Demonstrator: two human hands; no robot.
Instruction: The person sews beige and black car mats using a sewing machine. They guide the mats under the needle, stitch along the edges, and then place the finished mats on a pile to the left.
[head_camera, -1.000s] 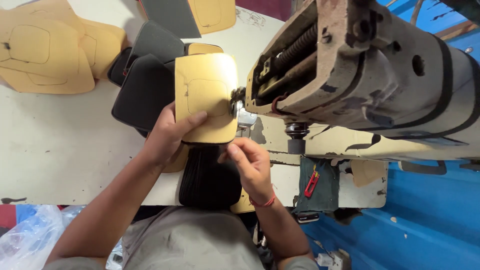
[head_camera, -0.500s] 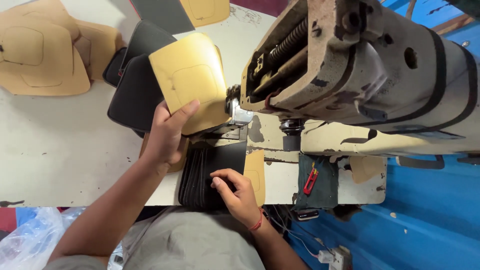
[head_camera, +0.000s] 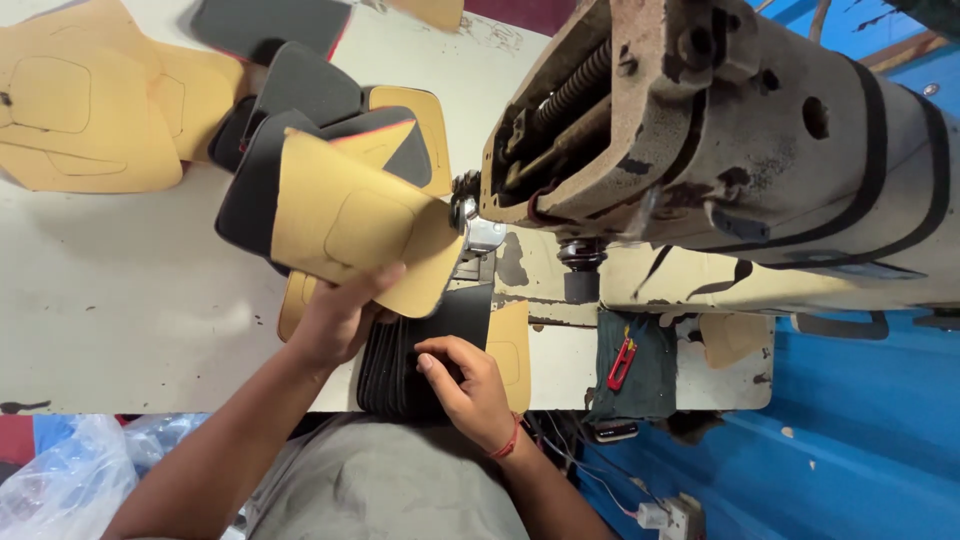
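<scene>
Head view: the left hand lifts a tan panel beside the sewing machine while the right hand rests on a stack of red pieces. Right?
Not quite. In the head view, the stack under the right hand is black, not red. The left hand does hold the tan panel up beside the sewing machine.

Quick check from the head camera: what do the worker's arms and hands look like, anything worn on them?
Both forearms are bare, with no sleeves reaching them and no gloves on the left hand or right hand. A thin red thread band circles the right wrist. No rings or watch show. A grey shirt covers the torso.
</scene>
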